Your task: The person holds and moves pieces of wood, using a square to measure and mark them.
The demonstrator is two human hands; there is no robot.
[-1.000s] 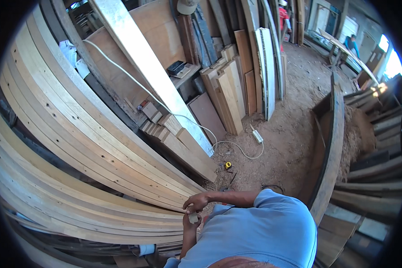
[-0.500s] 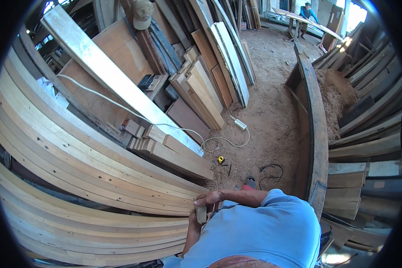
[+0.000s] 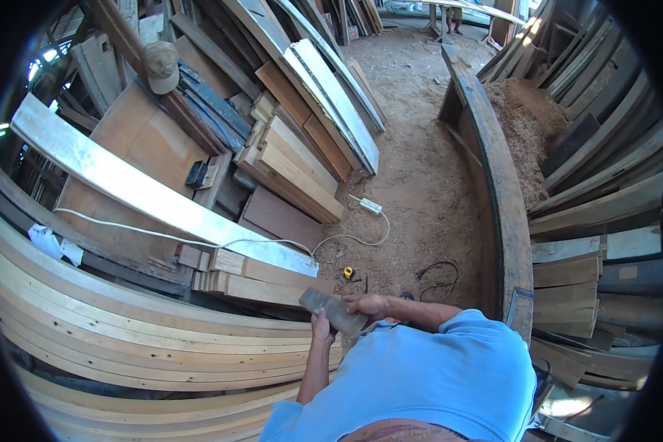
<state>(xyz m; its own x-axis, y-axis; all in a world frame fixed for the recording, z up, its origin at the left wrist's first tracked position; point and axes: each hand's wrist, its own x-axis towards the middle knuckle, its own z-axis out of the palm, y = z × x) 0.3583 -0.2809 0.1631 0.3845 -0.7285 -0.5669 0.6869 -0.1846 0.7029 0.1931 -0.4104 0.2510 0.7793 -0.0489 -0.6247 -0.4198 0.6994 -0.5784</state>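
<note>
A grey-brown, roughly rectangular wooden block (image 3: 337,310) is held in front of my body, slightly blurred, with its long side turned upward. My left hand (image 3: 323,328) is closed around its near left side, thumb against the edge. At the block's right end, my right hand (image 3: 372,306) grips with its fingers partly hidden. Below and left of the hands lie long, pale planks (image 3: 162,331) with small dark holes, stacked side by side.
A yellow tape measure (image 3: 348,272), a black cable (image 3: 440,278) and a white power strip (image 3: 370,206) with its cord lie on the dusty floor. Shorter boards (image 3: 272,283) are stacked ahead. A long upright timber (image 3: 502,191) stands right. A cap (image 3: 161,68) hangs at the upper left.
My hands have brought the block forward and turned it from end-on to broadside. The view has shifted, and only the legs of the person in the far background still show.
</note>
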